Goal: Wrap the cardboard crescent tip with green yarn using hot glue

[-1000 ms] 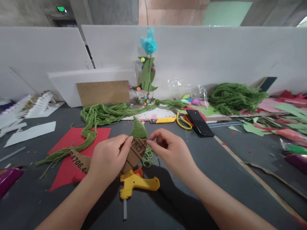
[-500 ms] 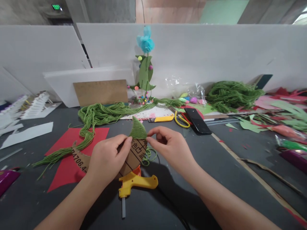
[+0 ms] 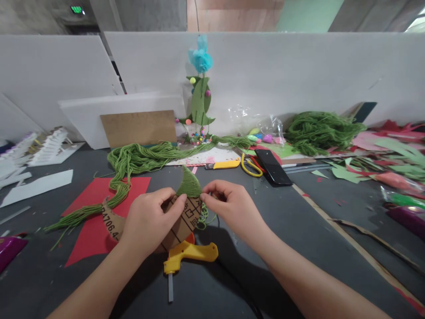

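Observation:
A brown cardboard cutout (image 3: 181, 223) with printed characters has its pointed top wrapped in green yarn (image 3: 189, 184). My left hand (image 3: 151, 219) is closed on its left edge, thumb on the front face just below the wrapped part. At the right edge, my right hand (image 3: 229, 206) pinches the yarn where the wrapping ends; the strand between its fingertips is barely visible. Loose yarn loops (image 3: 206, 217) hang behind the cardboard on that side. Beneath it lies a yellow glue gun (image 3: 194, 252) with a glue stick protruding, its front partly hidden by the cutout.
Red paper (image 3: 86, 241) and a curved cardboard piece (image 3: 111, 217) lie left, under a long yarn hank (image 3: 139, 159). Behind are a yellow utility knife (image 3: 226, 164), scissors (image 3: 250, 166), a phone (image 3: 272, 167) and a decorated flower model (image 3: 201, 97). Paper scraps (image 3: 352, 173) cover the right.
Both hands have lowered slightly with the cardboard, which tilts a little more to the left. My right hand has come in closer to the cutout's edge.

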A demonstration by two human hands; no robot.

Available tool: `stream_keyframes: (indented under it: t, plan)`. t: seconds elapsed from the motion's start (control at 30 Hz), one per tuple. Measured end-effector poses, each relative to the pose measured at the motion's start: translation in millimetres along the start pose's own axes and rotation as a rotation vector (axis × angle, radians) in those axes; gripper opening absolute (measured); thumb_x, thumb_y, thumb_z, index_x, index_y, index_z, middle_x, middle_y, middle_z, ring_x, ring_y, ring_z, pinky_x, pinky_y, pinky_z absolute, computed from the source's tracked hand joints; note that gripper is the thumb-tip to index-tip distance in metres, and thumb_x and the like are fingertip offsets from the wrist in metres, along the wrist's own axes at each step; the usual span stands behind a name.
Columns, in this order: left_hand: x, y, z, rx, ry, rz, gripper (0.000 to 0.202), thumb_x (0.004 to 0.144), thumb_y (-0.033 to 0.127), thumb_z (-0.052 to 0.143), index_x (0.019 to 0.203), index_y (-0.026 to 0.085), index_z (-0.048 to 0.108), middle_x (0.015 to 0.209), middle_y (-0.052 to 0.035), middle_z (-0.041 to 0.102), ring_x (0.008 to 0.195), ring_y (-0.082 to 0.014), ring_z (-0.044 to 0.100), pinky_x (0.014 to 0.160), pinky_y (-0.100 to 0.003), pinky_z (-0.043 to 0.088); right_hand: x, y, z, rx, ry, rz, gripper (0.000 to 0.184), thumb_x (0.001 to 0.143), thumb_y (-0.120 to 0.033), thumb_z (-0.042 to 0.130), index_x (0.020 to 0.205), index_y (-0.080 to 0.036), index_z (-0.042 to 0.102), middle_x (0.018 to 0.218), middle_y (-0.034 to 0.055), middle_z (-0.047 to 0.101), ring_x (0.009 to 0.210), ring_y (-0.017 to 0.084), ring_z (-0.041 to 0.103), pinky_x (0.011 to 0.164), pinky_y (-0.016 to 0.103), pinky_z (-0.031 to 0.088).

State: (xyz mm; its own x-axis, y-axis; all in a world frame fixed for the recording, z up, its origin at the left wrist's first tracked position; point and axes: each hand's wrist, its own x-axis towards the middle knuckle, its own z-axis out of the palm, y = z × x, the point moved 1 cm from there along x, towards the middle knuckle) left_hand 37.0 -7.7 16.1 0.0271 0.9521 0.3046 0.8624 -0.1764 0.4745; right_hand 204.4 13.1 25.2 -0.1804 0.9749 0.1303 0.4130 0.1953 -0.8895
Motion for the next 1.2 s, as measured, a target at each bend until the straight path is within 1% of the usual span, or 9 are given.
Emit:
stream_keyframes:
  t: [0.2,0.27,0.4,0.53,0.77,0.9,0.97,1.2]
  plan:
    - [-1,1,0.4,0.050,0.015,0.005,0.038,0.079,0.041,0.047,0.052,0.019,0.034,0.047,0.0054,0.035,0.048,-0.0102,0.036,0.049,-0.025,0.023,-3,1,3,0.028,-0.017,0.018,0.010,0.072,-0.019,0.054,0.064,-0.016,0.058,0.051,-0.0061,0.040,0.049,0.008,0.034,0.046,0.020,0.027]
    - [-1,1,0.7,0.051,0.019,0.008,0.038,0.079,0.041,0.047,0.052,0.020,0.032,0.047,0.0055,0.035,0.048,-0.0101,0.036,0.050,-0.024,0.023,-3,1,4,0.025,-0.015,0.019,0.010,0.071,-0.019,0.054,0.063,-0.016,0.058,0.051,-0.0059,0.040,0.049,0.008,0.034,0.046,0.020,0.027]
    - [-1,1,1.7,0.046,0.033,0.021,0.036,0.078,0.042,0.048,0.053,0.020,0.035,0.048,0.0056,0.035,0.048,-0.0102,0.035,0.050,-0.024,0.023,-3,1,4,0.033,-0.009,0.015,0.010,0.071,-0.018,0.053,0.062,-0.016,0.058,0.051,-0.0057,0.040,0.050,0.008,0.035,0.046,0.020,0.028]
    - [-1,0,2.3,0.051,0.031,0.020,0.038,0.078,0.041,0.048,0.053,0.020,0.031,0.047,0.0059,0.033,0.048,-0.0099,0.034,0.050,-0.024,0.022,-3,1,3,0.045,-0.018,0.026,0.010,0.071,-0.018,0.053,0.061,-0.016,0.057,0.051,-0.0061,0.040,0.049,0.008,0.034,0.045,0.020,0.027]
    - [-2,1,1.5,0.045,0.010,0.011,0.037,0.077,0.043,0.049,0.054,0.020,0.033,0.048,0.0056,0.035,0.049,-0.0108,0.035,0.050,-0.025,0.022,-3,2,3,0.052,-0.012,0.017,0.010,0.070,-0.018,0.054,0.061,-0.016,0.056,0.050,-0.0064,0.039,0.049,0.008,0.033,0.045,0.020,0.026]
    - [-3,5,2.0,0.031,-0.027,-0.025,0.025,0.077,0.040,0.049,0.061,0.021,0.046,0.053,0.0044,0.047,0.052,-0.0125,0.043,0.052,-0.024,0.026,-4,3,6,0.032,0.018,-0.011,0.010,0.071,-0.020,0.053,0.061,-0.017,0.056,0.050,-0.0062,0.040,0.049,0.008,0.034,0.045,0.020,0.027]
    - [-3,6,3.1,0.016,-0.038,-0.044,0.021,0.077,0.039,0.049,0.066,0.021,0.049,0.057,0.0035,0.051,0.055,-0.0133,0.046,0.053,-0.024,0.027,-5,3,7,0.022,0.023,-0.019,0.010,0.071,-0.020,0.053,0.061,-0.018,0.055,0.050,-0.0065,0.040,0.048,0.008,0.034,0.045,0.020,0.028]
    - [-2,5,6.4,0.070,0.012,-0.068,0.025,0.076,0.041,0.050,0.061,0.021,0.042,0.053,0.0042,0.047,0.052,-0.0134,0.045,0.051,-0.024,0.026,-8,5,13,0.016,0.005,-0.023,0.010,0.070,-0.018,0.053,0.060,-0.018,0.050,0.051,-0.0071,0.039,0.049,0.008,0.034,0.046,0.020,0.027]
